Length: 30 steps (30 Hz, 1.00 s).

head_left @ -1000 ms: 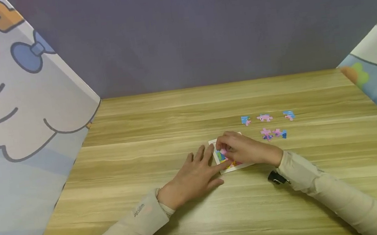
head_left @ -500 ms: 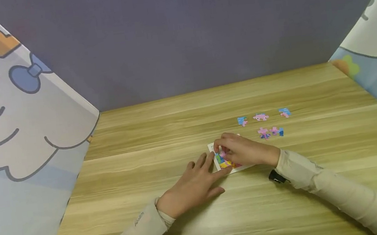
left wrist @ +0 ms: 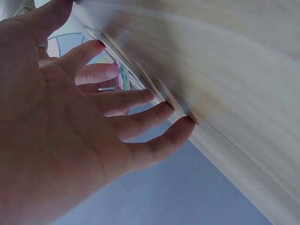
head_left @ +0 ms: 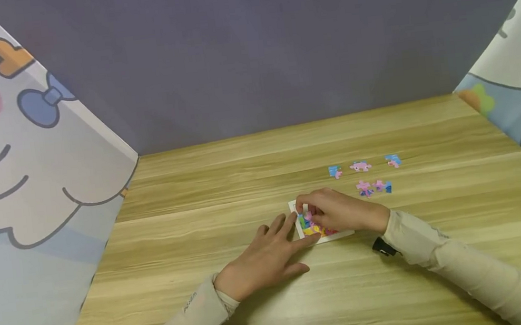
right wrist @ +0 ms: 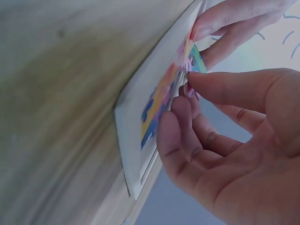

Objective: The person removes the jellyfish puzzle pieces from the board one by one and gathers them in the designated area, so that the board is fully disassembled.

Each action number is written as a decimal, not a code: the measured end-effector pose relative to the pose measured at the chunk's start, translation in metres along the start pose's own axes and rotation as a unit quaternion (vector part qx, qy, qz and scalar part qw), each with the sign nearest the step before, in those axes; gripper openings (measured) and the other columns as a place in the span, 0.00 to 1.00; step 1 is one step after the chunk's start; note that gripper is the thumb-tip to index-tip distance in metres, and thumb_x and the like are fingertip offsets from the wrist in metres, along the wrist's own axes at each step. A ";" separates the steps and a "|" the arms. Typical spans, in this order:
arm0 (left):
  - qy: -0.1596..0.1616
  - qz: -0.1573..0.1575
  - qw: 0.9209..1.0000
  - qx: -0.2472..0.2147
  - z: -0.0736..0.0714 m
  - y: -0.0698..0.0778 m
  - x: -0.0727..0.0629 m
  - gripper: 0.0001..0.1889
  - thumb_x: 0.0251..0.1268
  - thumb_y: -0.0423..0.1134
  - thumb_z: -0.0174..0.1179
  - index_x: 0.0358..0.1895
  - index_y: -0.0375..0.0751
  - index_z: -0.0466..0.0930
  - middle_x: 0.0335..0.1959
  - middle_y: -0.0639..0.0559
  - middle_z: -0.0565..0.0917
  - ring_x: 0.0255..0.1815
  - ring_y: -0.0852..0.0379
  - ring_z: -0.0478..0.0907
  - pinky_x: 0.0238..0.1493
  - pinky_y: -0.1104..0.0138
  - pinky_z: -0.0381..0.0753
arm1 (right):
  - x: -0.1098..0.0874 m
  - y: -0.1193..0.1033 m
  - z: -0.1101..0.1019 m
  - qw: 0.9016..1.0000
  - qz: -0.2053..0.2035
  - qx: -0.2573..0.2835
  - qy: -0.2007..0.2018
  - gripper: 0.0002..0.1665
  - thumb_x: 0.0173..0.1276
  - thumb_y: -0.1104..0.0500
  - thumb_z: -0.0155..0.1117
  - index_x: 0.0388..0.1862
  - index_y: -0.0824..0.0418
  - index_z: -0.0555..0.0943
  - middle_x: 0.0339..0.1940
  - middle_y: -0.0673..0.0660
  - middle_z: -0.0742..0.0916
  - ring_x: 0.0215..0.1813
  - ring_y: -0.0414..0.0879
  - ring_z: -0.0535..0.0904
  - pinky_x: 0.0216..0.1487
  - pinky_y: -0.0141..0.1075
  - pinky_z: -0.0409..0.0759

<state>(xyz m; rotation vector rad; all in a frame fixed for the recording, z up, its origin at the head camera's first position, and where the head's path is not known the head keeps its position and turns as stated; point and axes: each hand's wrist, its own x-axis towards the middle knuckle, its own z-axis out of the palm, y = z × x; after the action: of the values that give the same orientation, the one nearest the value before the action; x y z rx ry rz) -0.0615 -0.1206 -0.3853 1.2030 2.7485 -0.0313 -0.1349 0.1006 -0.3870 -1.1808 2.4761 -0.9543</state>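
Observation:
A small jigsaw puzzle board with a white rim (head_left: 340,236) lies flat on the wooden table, its colourful picture partly filled with pieces. My left hand (head_left: 270,259) rests spread at the board's left side, with the index finger across the near edge of the picture and other fingertips along the left rim. My right hand (head_left: 342,209) is over the board and covers much of it. In the right wrist view, its thumb and index finger pinch a small pinkish puzzle piece (right wrist: 189,90) right at the picture; the fingers partly hide it.
Several loose puzzle pieces lie beyond the board to the right: a blue-and-pink one (head_left: 334,171), a pink one with eyes (head_left: 360,167), another blue corner (head_left: 392,159) and two pink-and-blue ones nearer. A grey panel (head_left: 277,49) closes the table's back; printed panels flank it.
The head view has tilted slightly. Both hands keep nearly the same places at the board, and the right hand has shifted slightly, so more of the near rim shows. The loose pieces lie as before.

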 end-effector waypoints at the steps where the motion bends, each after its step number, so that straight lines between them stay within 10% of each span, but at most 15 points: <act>1: -0.001 0.001 1.000 0.000 0.000 0.000 0.000 0.33 0.71 0.63 0.53 0.77 0.71 0.58 0.79 0.37 0.54 0.76 0.37 0.58 0.61 0.40 0.72 | 0.000 0.000 0.000 1.000 -0.001 -0.001 0.000 0.11 0.68 0.72 0.61 0.45 0.59 0.79 0.27 0.51 0.83 0.27 0.37 0.75 0.29 0.32 0.78; 16: -0.011 -0.005 1.000 -0.023 -0.002 -0.002 -0.001 0.33 0.71 0.63 0.53 0.77 0.71 0.56 0.79 0.37 0.52 0.77 0.38 0.55 0.63 0.40 0.69 | -0.003 0.000 -0.007 1.000 -0.003 0.010 -0.012 0.07 0.72 0.67 0.60 0.43 0.55 0.78 0.23 0.49 0.81 0.22 0.36 0.73 0.26 0.32 0.76; 30: -0.001 -0.009 1.000 -0.017 0.000 -0.003 -0.001 0.33 0.70 0.63 0.54 0.77 0.71 0.58 0.78 0.36 0.55 0.76 0.38 0.56 0.63 0.41 0.70 | -0.007 -0.003 -0.035 0.995 0.003 -0.037 0.093 0.09 0.71 0.67 0.63 0.46 0.56 0.78 0.31 0.52 0.83 0.33 0.41 0.76 0.34 0.35 0.77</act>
<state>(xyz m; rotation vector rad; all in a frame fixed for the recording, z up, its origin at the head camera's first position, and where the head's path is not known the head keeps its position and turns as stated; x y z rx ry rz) -0.0629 -0.1232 -0.3850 1.1707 2.7471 0.0114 -0.1452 0.1211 -0.3589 -1.1536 2.6807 -1.0207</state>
